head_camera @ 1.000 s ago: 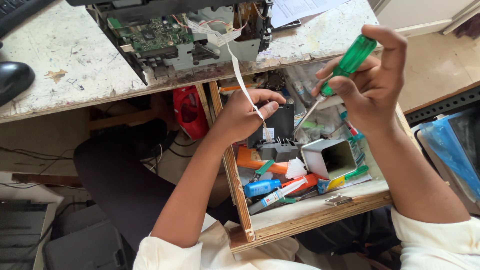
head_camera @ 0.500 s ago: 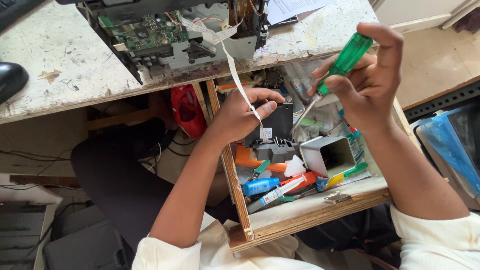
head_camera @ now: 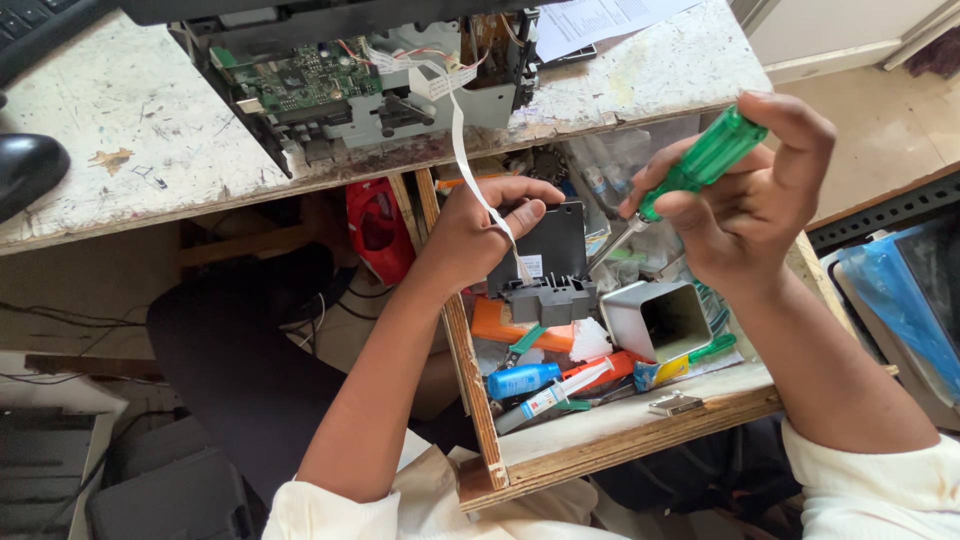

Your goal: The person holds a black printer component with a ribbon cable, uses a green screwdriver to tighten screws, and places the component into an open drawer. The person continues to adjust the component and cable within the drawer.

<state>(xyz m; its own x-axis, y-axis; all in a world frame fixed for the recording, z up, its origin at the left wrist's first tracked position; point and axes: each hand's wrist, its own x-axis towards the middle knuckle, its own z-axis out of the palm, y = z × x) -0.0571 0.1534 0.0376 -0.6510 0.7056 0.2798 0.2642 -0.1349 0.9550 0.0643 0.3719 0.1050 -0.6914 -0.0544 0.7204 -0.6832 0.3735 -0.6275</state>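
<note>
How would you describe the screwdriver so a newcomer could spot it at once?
Find the open wooden drawer under the worn white table. Above its clutter, the right hand holds the screwdriver. Its clear green handle is unlike anything nearby.

A dark grey, boxy plastic module (head_camera: 548,255) is held upright over the open drawer, its lighter grey connector block at the bottom edge. A white flat ribbon cable (head_camera: 470,165) hangs down to it. A screwdriver (head_camera: 690,170) with a translucent green handle slants down-left, its metal tip touching the module's right side.
</note>
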